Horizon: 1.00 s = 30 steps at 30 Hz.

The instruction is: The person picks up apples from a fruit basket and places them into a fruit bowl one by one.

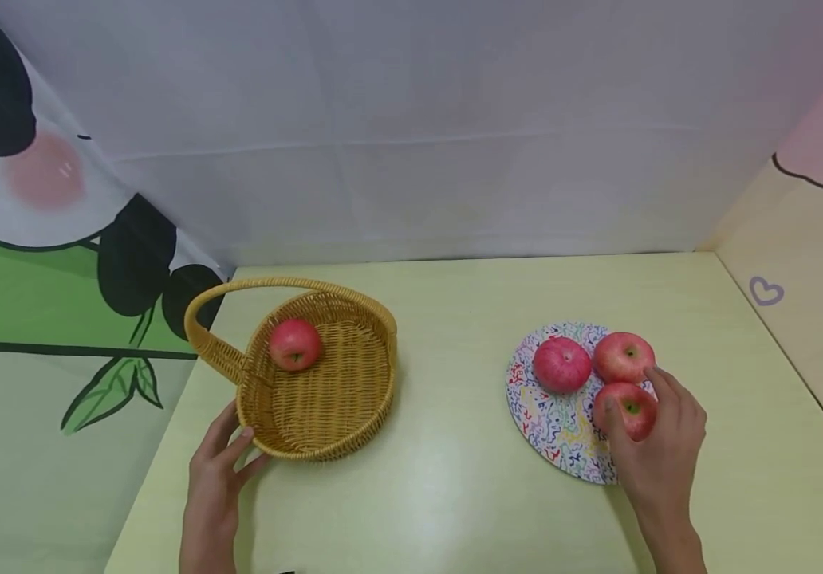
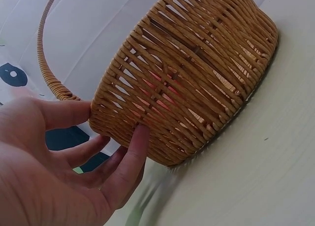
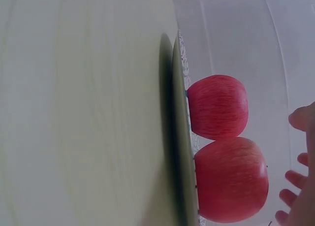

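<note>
My left hand (image 1: 216,474) is at the near left side of a wicker basket (image 1: 332,399) with a tall handle. In the left wrist view its spread fingertips touch the basket's rim and outer wall. One red apple (image 1: 295,345) lies inside. To the right, my right hand (image 1: 659,446) hovers over the nearest apple (image 1: 630,412) on a patterned plate (image 1: 551,434). The right wrist view shows a gap between its parted fingers and the apples (image 3: 231,179). Beside it on the plate sit two more apples, one at left (image 1: 561,365) and one behind (image 1: 624,356).
Both vessels stand on a pale yellow-green table (image 1: 447,470). A whitish cloth wall (image 1: 419,191) rises behind it. Printed cloth panels flank the left (image 1: 38,303) and right (image 1: 806,319) sides. Table surface lies between basket and plate.
</note>
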Tool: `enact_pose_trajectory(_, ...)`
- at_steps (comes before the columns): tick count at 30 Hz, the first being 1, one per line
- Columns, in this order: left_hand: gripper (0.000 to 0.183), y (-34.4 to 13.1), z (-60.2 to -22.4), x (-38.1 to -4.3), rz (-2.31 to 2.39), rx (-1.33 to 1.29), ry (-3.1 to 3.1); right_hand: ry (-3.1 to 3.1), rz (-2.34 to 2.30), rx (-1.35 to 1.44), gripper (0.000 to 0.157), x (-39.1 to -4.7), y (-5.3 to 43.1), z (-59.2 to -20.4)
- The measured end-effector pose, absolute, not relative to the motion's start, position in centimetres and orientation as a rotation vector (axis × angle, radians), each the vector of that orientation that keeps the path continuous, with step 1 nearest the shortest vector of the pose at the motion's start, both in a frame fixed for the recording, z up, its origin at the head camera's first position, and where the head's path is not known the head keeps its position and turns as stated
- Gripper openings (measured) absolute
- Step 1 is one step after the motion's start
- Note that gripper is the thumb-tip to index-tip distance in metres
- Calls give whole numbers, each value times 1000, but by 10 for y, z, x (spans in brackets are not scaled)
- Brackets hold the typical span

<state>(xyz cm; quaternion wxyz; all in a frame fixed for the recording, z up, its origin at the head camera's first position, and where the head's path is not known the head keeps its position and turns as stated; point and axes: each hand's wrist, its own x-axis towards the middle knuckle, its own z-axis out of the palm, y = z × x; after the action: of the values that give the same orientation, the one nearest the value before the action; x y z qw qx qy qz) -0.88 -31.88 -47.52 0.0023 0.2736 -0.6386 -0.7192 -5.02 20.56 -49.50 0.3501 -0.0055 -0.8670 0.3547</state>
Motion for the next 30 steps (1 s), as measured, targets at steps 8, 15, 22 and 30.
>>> enact_pose_trajectory(8, 63, -319, -476, -7, -2254, 843, -2003, -2180, 946, 149, 69, -50, 200, -489)
enact_pose_trajectory(15, 63, -318, -476, -9, -2257, 855, -1989, -2100, 984, 389, 76, -56, 192, -485)
enact_pose_trajectory(22, 61, -317, -476, -9, -2242, 847, -1996, -2075, 1003, 589, 70, -61, 180, -482)
enact_pose_trajectory(30, 60, -317, -475, -10, -2232, 871, -2004, -2058, 925, 769, 66, -71, 158, -469)
